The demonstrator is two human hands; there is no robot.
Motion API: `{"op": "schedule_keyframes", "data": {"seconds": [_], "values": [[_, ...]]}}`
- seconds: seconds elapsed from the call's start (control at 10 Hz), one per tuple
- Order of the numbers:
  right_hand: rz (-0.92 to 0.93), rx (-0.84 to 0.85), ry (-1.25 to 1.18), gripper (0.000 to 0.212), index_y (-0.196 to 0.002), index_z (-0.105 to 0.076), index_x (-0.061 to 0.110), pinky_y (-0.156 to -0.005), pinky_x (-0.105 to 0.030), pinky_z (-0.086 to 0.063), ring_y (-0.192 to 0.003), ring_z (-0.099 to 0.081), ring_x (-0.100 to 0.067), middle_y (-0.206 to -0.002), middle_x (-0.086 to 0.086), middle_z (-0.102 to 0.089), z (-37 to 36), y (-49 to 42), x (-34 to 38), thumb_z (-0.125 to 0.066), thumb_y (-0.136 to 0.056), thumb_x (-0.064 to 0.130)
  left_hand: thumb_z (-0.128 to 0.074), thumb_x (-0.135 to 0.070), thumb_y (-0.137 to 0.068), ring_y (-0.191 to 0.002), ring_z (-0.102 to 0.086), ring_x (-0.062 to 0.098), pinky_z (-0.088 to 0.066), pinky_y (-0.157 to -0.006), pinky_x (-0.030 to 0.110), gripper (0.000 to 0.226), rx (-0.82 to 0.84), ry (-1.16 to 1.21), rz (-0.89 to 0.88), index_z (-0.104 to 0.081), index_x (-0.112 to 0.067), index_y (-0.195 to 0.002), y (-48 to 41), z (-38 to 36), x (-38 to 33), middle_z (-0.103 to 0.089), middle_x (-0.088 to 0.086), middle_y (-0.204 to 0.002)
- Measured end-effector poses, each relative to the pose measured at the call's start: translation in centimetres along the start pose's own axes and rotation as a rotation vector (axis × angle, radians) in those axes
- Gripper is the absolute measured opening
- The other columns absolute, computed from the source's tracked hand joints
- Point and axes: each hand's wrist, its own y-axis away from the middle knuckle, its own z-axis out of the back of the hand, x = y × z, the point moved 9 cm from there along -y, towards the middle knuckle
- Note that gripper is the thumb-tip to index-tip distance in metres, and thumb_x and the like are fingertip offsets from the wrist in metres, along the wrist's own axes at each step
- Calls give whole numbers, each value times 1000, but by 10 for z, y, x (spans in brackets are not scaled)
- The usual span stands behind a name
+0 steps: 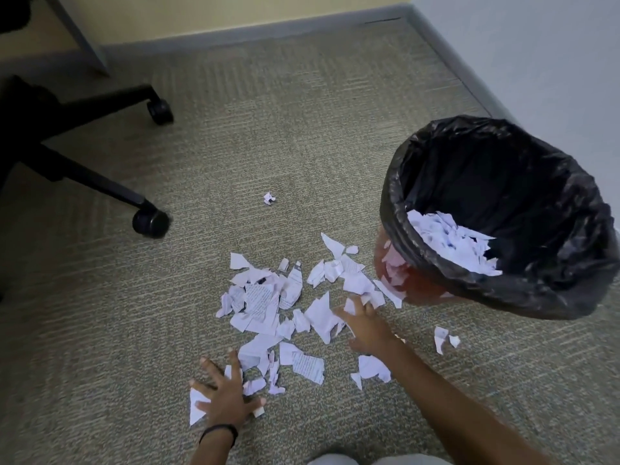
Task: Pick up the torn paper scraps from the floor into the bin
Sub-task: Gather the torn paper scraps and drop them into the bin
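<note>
Both hands spread over torn white paper scraps (268,307) on the carpet.
Left hand (226,396) presses flat, fingers splayed, on scraps; right hand (364,325) open, fingertips touching scraps, black-lined round bin (503,216) just beyond.

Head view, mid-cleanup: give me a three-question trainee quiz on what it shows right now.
1. True or false: the bin lined with a black plastic bag already holds some torn white paper scraps.
2. Which hand reaches into the scattered pile of torn white paper on the grey carpet nearest the bin? A) left hand B) right hand
3. Fill in: the lone crumpled white scrap lies apart from the pile, towards the black office chair's ____.

Key: 1 true; 2 B; 3 castor wheel.
</note>
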Motion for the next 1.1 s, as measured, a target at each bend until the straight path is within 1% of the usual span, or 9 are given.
{"op": "schedule_keyframes", "data": {"seconds": [0.2,0.3,0.4,0.6,0.7,0.8,0.9,1.0,1.1], "values": [[-84,8,-212,57,-92,-72,35,-47,-13,-46,-74,-68,-19,-114,-10,-44,-15,14,-4,-93,-40,26,-61,-42,-87,-131,16,63,-23,-108,62,106,27,-78,-71,27,-22,-144,-3,0,3,43,27,-141],[-79,-140,-293,86,-106,-49,61,-58,1,-40,-98,-60,-6,-134,-14,-46,-8,33,-21,-22,-31,92,-59,-35,-88,-137,8,57,-18,-113,58,99,-65,-176,-214,27,-38,-138,6,9,13,25,26,-151],[-124,-23,-501,49,-124,-58,25,-88,-18,-40,-120,-52,-16,-142,-19,-40,-10,48,-26,-64,-78,6,-53,-33,-87,-137,-27,46,-32,-105,55,82,-317,-132,-201,9,-83,-110,31,28,34,-18,17,-155],[-195,-241,-857,24,-102,-64,3,-82,-22,-35,-99,-51,-15,-103,-8,-59,50,63,-38,-67,-78,-1,12,-58,-89,-66,-69,41,-55,-45,43,70,-271,10,-138,-42,-25,-120,23,-14,81,-66,26,-97],[-118,-226,-990,19,-74,-55,15,-82,-31,-42,-84,-52,-17,-78,3,-53,87,76,-17,-66,-79,1,-29,-47,-78,-66,-66,43,-55,-59,46,33,-146,180,-195,-44,-34,-105,30,-21,63,-63,28,-98],[-39,-225,-1059,16,-81,-59,17,-76,-14,-45,-83,-56,-11,-81,9,-59,125,95,5,-64,-84,1,-35,-34,-62,-56,-67,31,-52,-56,24,57,-354,208,-337,-36,-49,-117,13,-15,72,-58,25,-90],[35,-203,-1253,19,-82,-64,22,-76,-14,-43,-84,-59,-3,-85,11,-65,156,121,25,-67,-82,3,-44,-50,-80,-86,-66,39,-52,-75,35,38,-303,443,-167,-52,-26,-108,19,2,62,-60,31,-99],[29,-260,-1458,20,-86,-67,24,-84,-29,-46,-98,-59,-15,-104,4,-67,182,148,25,-67,-79,5,-65,-32,-84,-122,-46,42,-34,-101,46,70,-1,672,48,-37,12,-131,13,-19,60,-42,34,-135],[-23,-490,-1708,20,-86,-65,22,-76,-28,-52,-93,-59,-17,-104,2,-66,212,172,-2,-60,-81,3,-36,-55,-90,-124,-47,41,-21,-104,44,73,-55,202,-290,-30,-5,-144,11,-54,66,-35,26,-144]]}}
